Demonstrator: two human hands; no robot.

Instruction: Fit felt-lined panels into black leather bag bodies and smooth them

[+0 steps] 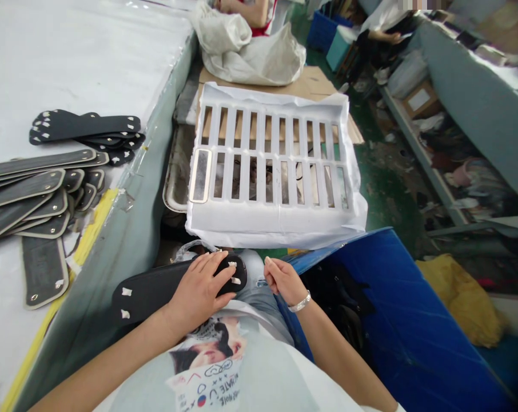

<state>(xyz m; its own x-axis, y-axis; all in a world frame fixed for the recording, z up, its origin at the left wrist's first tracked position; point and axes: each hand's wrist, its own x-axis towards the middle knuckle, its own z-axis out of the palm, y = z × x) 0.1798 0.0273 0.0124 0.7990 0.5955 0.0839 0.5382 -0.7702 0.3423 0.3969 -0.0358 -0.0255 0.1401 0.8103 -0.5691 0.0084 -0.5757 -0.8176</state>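
Note:
My left hand [203,280] rests over a long black rounded strip [156,289] across my lap. Its fingers reach toward the far edge and its thumb lies by the near edge, holding the strip. Small white tabs stick up at both ends of this strip. To the right of it, my right hand [283,280] is closed in a pinch above my leg, apart from the strip. A small shiny bit shows beside its fingers; what the fingers hold is too small to name.
A white slotted tray [276,220] stands in front, with one pale-rimmed strip [201,176] at its left. Black strips [85,126] and pale-edged strips [44,269] lie on the left table [70,57]. A blue bin [413,320] with dark pieces inside is at right. Other people sit farther back.

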